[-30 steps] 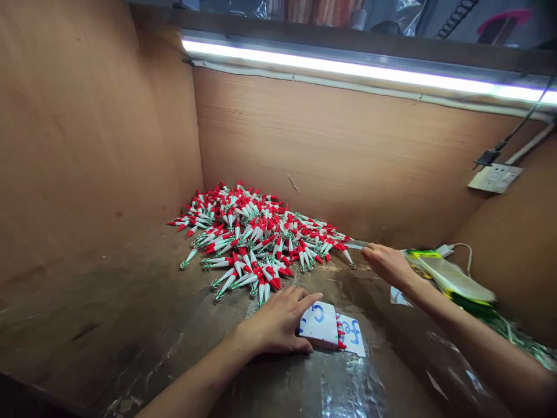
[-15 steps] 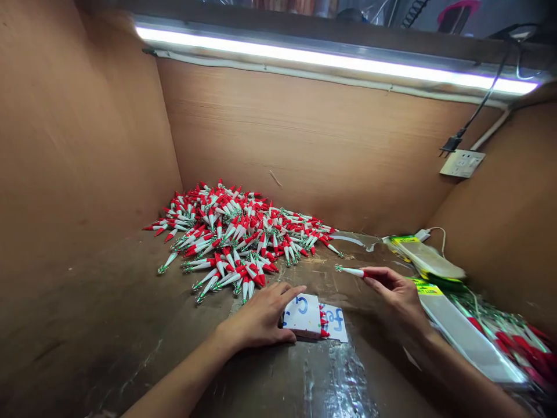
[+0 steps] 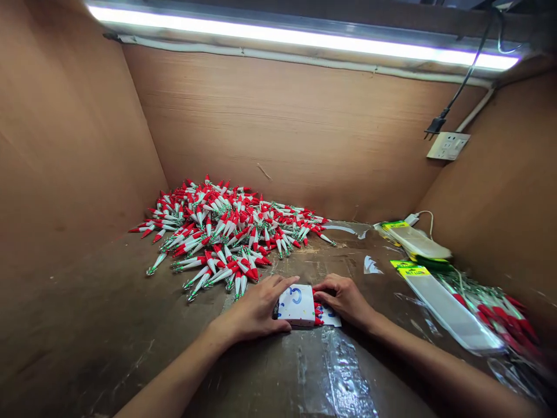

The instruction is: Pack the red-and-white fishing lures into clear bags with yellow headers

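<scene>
A heap of small red-and-white pointed pieces with green tips [image 3: 226, 232] lies at the back left of the bench. Near the front sits a small white block with blue writing [image 3: 297, 304], red ends of pieces showing at its right side. My left hand [image 3: 256, 305] rests on the block's left side with fingers laid over its top edge. My right hand [image 3: 343, 299] is curled against the block's right side at the red ends; what its fingers hold is hidden.
Clear packets with yellow-green headers [image 3: 418, 241] lie at the right, with filled packets of red pieces [image 3: 500, 307] beyond. A wall socket with a plug [image 3: 448, 145] sits on the right wall. Brown board walls enclose the bench under a strip light [image 3: 304, 38].
My right hand picked one piece from the heap's right edge, carried it back and now sits against the white block's right side. My left hand stayed on the block.
</scene>
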The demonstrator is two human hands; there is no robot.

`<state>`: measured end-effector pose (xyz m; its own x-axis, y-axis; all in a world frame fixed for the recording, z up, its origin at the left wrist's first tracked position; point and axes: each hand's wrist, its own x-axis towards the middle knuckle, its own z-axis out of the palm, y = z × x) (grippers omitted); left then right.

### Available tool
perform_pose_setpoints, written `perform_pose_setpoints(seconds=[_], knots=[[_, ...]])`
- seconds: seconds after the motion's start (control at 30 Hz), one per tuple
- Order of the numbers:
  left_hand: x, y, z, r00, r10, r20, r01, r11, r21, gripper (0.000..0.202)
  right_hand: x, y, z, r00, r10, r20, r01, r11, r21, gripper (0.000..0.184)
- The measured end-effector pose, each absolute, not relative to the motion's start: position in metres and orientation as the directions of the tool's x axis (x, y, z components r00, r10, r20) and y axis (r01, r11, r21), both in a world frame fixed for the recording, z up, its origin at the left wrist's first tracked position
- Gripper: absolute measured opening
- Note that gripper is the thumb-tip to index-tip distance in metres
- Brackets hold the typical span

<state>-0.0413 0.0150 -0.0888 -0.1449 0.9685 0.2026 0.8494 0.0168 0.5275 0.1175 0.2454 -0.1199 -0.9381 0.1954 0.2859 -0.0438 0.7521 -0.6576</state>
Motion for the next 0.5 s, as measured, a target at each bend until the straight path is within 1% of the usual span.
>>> perform_pose_setpoints(seconds=[0.1, 0.13, 0.17, 0.2, 0.23, 0.27, 0.3, 0.33, 0.37, 0.4, 0.43, 0.5], knots=[[-0.038, 0.016, -0.089, -0.166, 0.963, 0.211, 0.850, 0.031, 0.526, 0.094, 0.115, 0.249, -0.112, -0.946, 0.064, 0.316, -0.127, 0.828, -0.547, 0.024], [-0.037, 0.017, -0.090, -0.176, 0.960, 0.215, 0.849, 0.037, 0.528, 0.090, 0.120, 0.256, -0.109, -0.949, 0.044, 0.312, -0.131, 0.845, -0.519, 0.026], [-0.034, 0.019, -0.092, -0.188, 0.957, 0.220, 0.849, 0.046, 0.527, 0.084, 0.128, 0.266, -0.107, -0.949, 0.059, 0.310, -0.102, 0.873, -0.476, 0.028], [-0.032, 0.021, -0.094, -0.199, 0.954, 0.225, 0.850, 0.054, 0.524, 0.078, 0.139, 0.279, -0.105, -0.944, 0.115, 0.309, -0.022, 0.912, -0.409, 0.031], [-0.029, 0.023, -0.097, -0.210, 0.950, 0.229, 0.852, 0.063, 0.519, 0.072, 0.154, 0.295, -0.104, -0.928, 0.214, 0.306, 0.115, 0.943, -0.312, 0.033], [-0.026, 0.026, -0.100, -0.221, 0.947, 0.234, 0.854, 0.073, 0.515, 0.067, 0.171, 0.311, -0.103, -0.892, 0.342, 0.296, 0.297, 0.936, -0.187, 0.035], [-0.022, 0.029, -0.103, -0.229, 0.944, 0.237, 0.856, 0.079, 0.511, 0.064, 0.190, 0.327, -0.104, -0.835, 0.476, 0.275, 0.483, 0.874, -0.048, 0.036], [-0.020, 0.032, -0.106, -0.233, 0.943, 0.239, 0.857, 0.083, 0.508, 0.063, 0.209, 0.341, -0.105, -0.764, 0.598, 0.243, 0.630, 0.772, 0.082, 0.036], [-0.017, 0.034, -0.108, -0.232, 0.943, 0.240, 0.858, 0.082, 0.507, 0.062, 0.227, 0.353, -0.106, -0.696, 0.687, 0.207, 0.718, 0.672, 0.182, 0.034], [-0.015, 0.036, -0.109, -0.225, 0.945, 0.239, 0.859, 0.077, 0.506, 0.062, 0.242, 0.363, -0.108, -0.644, 0.743, 0.182, 0.762, 0.601, 0.240, 0.029], [-0.014, 0.037, -0.110, -0.215, 0.947, 0.237, 0.861, 0.070, 0.505, 0.062, 0.254, 0.370, -0.109, -0.611, 0.775, 0.162, 0.783, 0.560, 0.272, 0.025], [-0.013, 0.037, -0.110, -0.192, 0.954, 0.232, 0.863, 0.052, 0.502, 0.061, 0.267, 0.378, -0.113, -0.597, 0.787, 0.154, 0.791, 0.546, 0.277, 0.023]])
